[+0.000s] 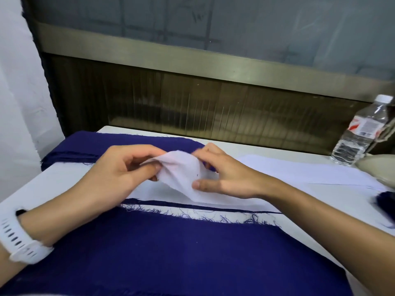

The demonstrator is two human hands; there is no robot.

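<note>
The left hand (119, 174) curls its fingers and pinches the left end of a white cloth strip (181, 169). The right hand (224, 176) grips it just beside, thumb on the lower edge. The strip is thin and creased, lifted over the middle of the worktop (299, 151), between two navy fabric pieces (171, 253).

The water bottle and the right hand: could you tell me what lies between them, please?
Head view: flat white sheets lie on the table there.
</note>
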